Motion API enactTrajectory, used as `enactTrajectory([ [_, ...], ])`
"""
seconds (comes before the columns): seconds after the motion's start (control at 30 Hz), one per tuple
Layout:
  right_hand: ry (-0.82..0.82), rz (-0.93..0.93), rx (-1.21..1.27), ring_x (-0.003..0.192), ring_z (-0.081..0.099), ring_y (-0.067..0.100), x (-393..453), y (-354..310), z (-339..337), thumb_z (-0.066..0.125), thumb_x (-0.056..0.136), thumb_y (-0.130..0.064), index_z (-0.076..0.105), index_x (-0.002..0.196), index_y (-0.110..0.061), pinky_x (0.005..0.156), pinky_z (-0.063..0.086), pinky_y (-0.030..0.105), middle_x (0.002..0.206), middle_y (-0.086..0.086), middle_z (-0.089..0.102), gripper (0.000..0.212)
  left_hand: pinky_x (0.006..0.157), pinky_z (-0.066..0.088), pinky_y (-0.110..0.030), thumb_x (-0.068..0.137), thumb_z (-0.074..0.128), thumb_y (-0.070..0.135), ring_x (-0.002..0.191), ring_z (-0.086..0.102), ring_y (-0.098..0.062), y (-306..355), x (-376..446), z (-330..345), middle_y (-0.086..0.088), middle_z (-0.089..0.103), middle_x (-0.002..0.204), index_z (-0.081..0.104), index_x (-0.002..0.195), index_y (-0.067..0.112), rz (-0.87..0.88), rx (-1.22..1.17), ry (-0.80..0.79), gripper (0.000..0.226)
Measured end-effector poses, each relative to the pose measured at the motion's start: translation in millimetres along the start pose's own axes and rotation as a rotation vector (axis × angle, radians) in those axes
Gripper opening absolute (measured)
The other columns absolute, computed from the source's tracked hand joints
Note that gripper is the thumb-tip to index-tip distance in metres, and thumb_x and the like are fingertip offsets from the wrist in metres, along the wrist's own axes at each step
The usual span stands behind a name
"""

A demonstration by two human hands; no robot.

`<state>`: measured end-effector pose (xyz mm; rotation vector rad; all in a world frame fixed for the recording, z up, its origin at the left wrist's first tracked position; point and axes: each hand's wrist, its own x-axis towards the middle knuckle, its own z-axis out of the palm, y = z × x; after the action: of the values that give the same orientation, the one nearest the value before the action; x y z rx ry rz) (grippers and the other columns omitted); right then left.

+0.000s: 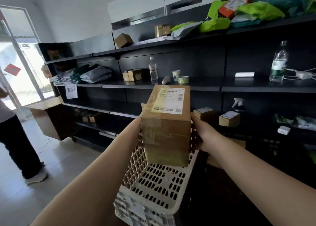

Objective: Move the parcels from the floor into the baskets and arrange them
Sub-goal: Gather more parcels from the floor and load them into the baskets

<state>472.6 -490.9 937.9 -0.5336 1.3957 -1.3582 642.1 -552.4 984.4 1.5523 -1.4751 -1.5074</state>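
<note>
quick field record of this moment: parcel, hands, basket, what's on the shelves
parcel: tall cardboard box standing upright at the far end of the basket, shipping label on top
left hand: mostly hidden behind the box's left side, holding it
right hand: pressed against the box's right side
basket: white perforated plastic, otherwise bare inside
shelves: water bottles, small cartons, green mailer bags on top
bystander: standing at left near the door

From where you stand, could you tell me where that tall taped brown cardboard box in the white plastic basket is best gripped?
Grip the tall taped brown cardboard box by its two long side faces, from left and right, as the left hand and right hand do. It stands upright in the white plastic basket, probably too wide for one hand.
</note>
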Motion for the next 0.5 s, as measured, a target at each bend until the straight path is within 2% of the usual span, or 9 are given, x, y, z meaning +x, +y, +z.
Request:
enactTrajectory([
  [0.07,0.075,-0.011,0.053,0.075,0.07,0.027,16.5,0.5,11.3,0.051,0.078,-0.07,0.07,0.096,-0.017,0.062,0.055,0.035,0.086,0.011,0.074,0.059,0.065,0.052,-0.032,0.094,0.043,0.037,0.066,0.059,-0.022,4.5,42.4,-9.0,-0.009,0.059,0.073,0.055,0.076,0.003,-0.019,0.004,-0.095,0.041],
  [0.13,0.122,-0.037,0.093,0.058,0.069,0.026,38.0,0.8,22.1,0.051,0.081,-0.065,0.075,0.065,-0.02,0.047,0.054,0.033,0.067,0.008,0.073,0.054,0.041,0.048,-0.02,0.098,0.037,0.028,0.052,0.057,-0.019,12.0,74.6,-7.8,-0.01,0.058,0.063,0.05,0.069,0.004,0.021,-0.029,-0.172,0.04],
  [0.17,0.147,-0.037,0.14,0.046,0.066,0.023,47.9,2.2,26.8,0.05,0.085,-0.06,0.073,0.049,-0.019,0.037,0.051,0.03,0.055,0.006,0.07,0.06,0.034,0.043,-0.017,0.099,0.035,0.024,0.052,0.053,-0.018,14.0,89.4,-4.0,-0.01,0.059,0.07,0.052,0.073,0.005,0.032,-0.03,-0.207,0.037],
  [0.2,0.186,-0.042,0.179,0.036,0.062,0.02,61.6,4.8,28.0,0.048,0.089,-0.056,0.069,0.039,-0.019,0.028,0.046,0.028,0.045,0.004,0.065,0.065,0.034,0.044,-0.017,0.099,0.036,0.026,0.057,0.051,-0.018,12.1,105.8,-1.9,-0.011,0.061,0.085,0.056,0.087,0.003,0.023,-0.015,-0.233,0.033],
  [0.23,0.22,-0.052,0.206,0.032,0.059,0.018,72.3,5.6,31.9,0.048,0.09,-0.053,0.068,0.036,-0.02,0.026,0.043,0.027,0.041,0.002,0.063,0.066,0.041,0.048,-0.022,0.097,0.041,0.034,0.065,0.052,-0.021,7.6,127.0,0.3,-0.01,0.06,0.102,0.057,0.107,0.003,0.008,0.019,-0.23,0.037],
  [0.27,0.258,-0.054,0.194,0.032,0.059,0.017,83.7,8.2,35.3,0.048,0.091,-0.052,0.069,0.04,-0.019,0.026,0.043,0.025,0.042,0.002,0.063,0.064,0.049,0.051,-0.029,0.092,0.046,0.046,0.075,0.055,-0.024,0.6,145.9,-0.4,-0.01,0.059,0.112,0.053,0.121,0.007,-0.04,0.025,-0.231,0.049],
  [0.37,0.37,-0.043,0.259,0.045,0.066,0.021,122.3,18.5,37.3,0.051,0.088,-0.051,0.072,0.059,-0.017,0.038,0.05,0.026,0.055,0.005,0.07,0.049,0.065,0.052,-0.039,0.079,0.051,0.068,0.099,0.056,-0.029,-14.9,207.0,11.2,-0.013,0.057,0.119,0.047,0.131,0.016,-0.127,-0.038,-0.255,0.074],
  [0.43,0.433,-0.013,0.311,0.069,0.071,0.028,145.4,24.7,34.5,0.055,0.082,-0.056,0.076,0.071,-0.016,0.063,0.058,0.037,0.074,0.01,0.074,0.046,0.078,0.053,-0.045,0.07,0.051,0.078,0.109,0.054,-0.034,-18.7,238.3,26.4,-0.016,0.054,0.126,0.044,0.134,0.015,-0.147,-0.004,-0.287,0.09],
  [0.5,0.476,0.054,0.364,0.091,0.068,0.032,167.8,31.4,25.5,0.06,0.078,-0.059,0.076,0.079,-0.012,0.088,0.052,0.044,0.091,0.014,0.073,0.049,0.09,0.051,-0.048,0.059,0.052,0.085,0.11,0.056,-0.035,-28.3,271.6,41.1,-0.017,0.057,0.124,0.048,0.13,0.01,-0.183,0.016,-0.352,0.103],
])
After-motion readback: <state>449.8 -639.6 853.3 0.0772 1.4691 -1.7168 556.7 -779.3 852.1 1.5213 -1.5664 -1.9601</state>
